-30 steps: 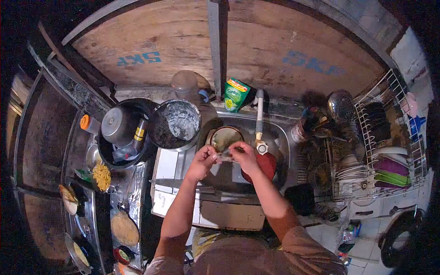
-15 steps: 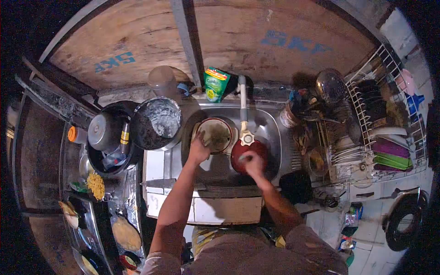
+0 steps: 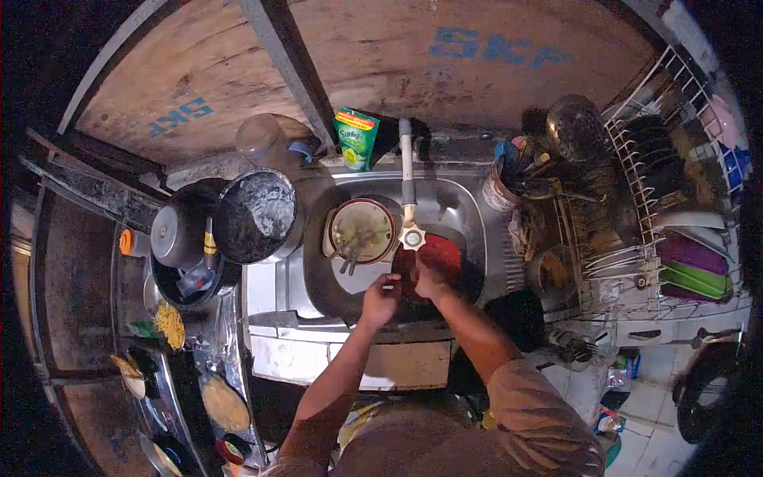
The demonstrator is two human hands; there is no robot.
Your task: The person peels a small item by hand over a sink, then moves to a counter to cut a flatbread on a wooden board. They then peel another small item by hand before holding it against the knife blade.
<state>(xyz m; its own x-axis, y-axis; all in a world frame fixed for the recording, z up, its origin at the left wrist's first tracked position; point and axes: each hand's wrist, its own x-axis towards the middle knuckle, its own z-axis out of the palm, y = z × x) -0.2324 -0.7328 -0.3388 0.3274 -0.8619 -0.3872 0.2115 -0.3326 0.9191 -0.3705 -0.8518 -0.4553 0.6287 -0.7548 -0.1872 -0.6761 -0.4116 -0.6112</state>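
Inside the metal sink [image 3: 314, 278] stands a brown-rimmed bowl [image 3: 388, 248] with murky liquid, and spoons [image 3: 348, 256] rest in it with their handles over the near rim. To its right, below the white tap [image 3: 412, 238], is a red basin [image 3: 442, 253]. My left hand [image 3: 381, 299] hovers at the basin's left side with its fingers slightly apart and nothing visible in them. My right hand [image 3: 430, 285] reaches over the near part of the basin. Its fingers are in shadow, so whether they hold anything is hidden.
A green detergent pouch [image 3: 354, 143] stands behind the sink. Left of it are a dark pan [image 3: 258, 216] and a stacked pot [image 3: 171, 234]. A knife [image 3: 274, 319] lies along the front edge. A dish rack [image 3: 636, 199] with plates stands at right.
My left hand has left the brown-rimmed bowl and moved right, towards the red basin. My right hand has shifted slightly left. Spoons now show in the bowl. The view has turned slightly.
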